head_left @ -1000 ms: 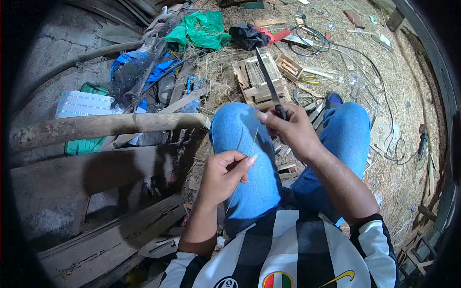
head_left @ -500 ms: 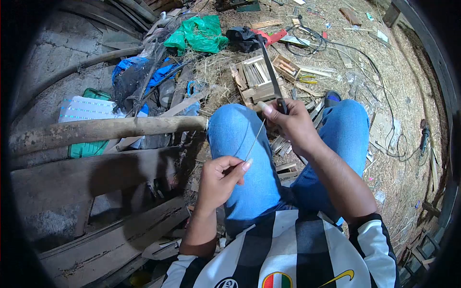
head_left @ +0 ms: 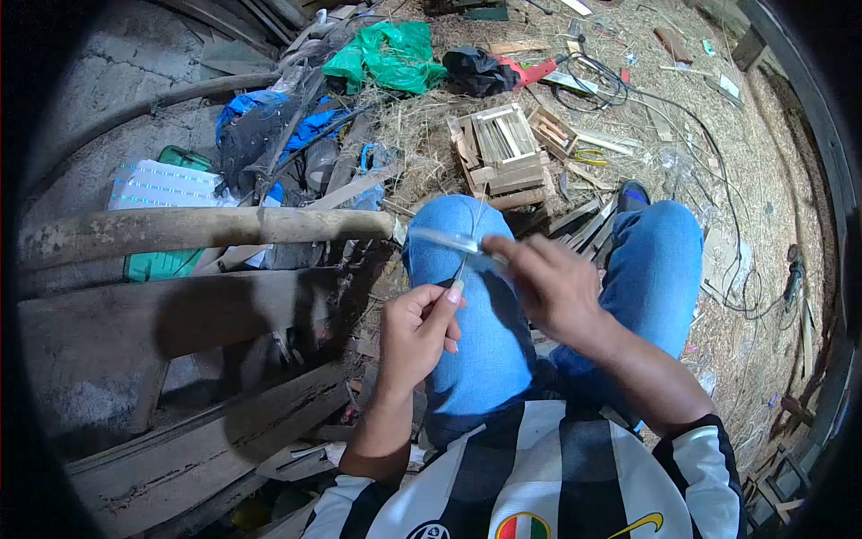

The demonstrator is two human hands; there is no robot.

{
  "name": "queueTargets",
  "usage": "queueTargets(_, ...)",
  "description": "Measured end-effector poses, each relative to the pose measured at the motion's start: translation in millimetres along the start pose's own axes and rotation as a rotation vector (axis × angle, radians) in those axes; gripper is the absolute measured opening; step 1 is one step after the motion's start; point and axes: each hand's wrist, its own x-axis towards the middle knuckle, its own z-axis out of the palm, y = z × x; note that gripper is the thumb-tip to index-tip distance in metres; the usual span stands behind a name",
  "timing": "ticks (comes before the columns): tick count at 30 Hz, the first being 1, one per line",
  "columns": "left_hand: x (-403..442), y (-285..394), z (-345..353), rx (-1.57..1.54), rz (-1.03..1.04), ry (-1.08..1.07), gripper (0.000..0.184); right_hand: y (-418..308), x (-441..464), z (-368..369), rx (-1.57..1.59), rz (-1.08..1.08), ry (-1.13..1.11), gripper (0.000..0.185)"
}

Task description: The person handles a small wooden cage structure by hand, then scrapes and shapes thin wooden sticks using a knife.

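Note:
Over my left knee, my left hand (head_left: 420,328) pinches a thin strip (head_left: 476,220) between thumb and fingers. The strip points up and away from me; its material is too fine to make out. My right hand (head_left: 549,280) is wrapped round the handle of a knife, whose blade (head_left: 442,240) is smeared by motion and points left. The blade lies across the strip just beyond my left fingertips; whether they touch I cannot tell. Both hands are above my jeans (head_left: 480,332).
A wooden pole (head_left: 197,227) runs in from the left to my knee. Ahead stand a slatted wooden crate (head_left: 507,148) and a small wooden box (head_left: 551,133). Yellow-handled pliers (head_left: 589,156), a green plastic bag (head_left: 391,58) and a black cable (head_left: 691,117) lie on the straw-covered ground.
My right hand has turned the knife from pointing away from me to pointing left, down across the strip. My left hand keeps its pinch on the strip, which now stands more upright.

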Motion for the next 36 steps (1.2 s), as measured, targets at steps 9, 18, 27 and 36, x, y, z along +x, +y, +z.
queueTargets(9,4.4,-5.7,1.1,-0.03,-0.02,-0.031,0.029,12.5,-11.0,-1.0,-0.156,-0.073,-0.164,0.06)
queueTargets(18,5.7,-8.1,4.5,-0.056,0.002,-0.005,0.026,6.9,-6.6,-3.6,-0.143,-0.128,-0.145,0.058)
queueTargets(27,5.6,-5.4,7.7,-0.033,0.005,0.024,0.025,12.3,-9.3,-3.5,-0.169,-0.114,-0.134,0.055)
queueTargets(36,3.4,-7.4,4.4,-0.05,-0.005,0.014,0.025,15.2,-6.3,-0.4,-0.109,-0.045,-0.115,0.062)
